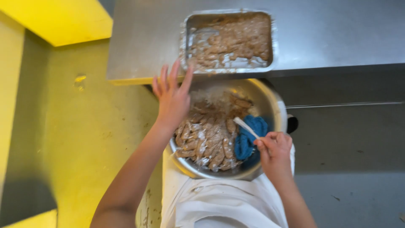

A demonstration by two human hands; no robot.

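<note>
The left hand (172, 96) is held open with fingers spread, raised over the left rim of a round metal bowl (272, 105) filled with floured meat strips (206, 139). A white utensil (246, 127) is gripped by the right hand (275, 153) at the bowl's right side, just beside a blue cloth (249, 137). Beyond the left fingertips, a rectangular metal tray (230, 14) with coated pieces is seen on a steel counter (337, 33). No labels or signs can be made out.
</note>
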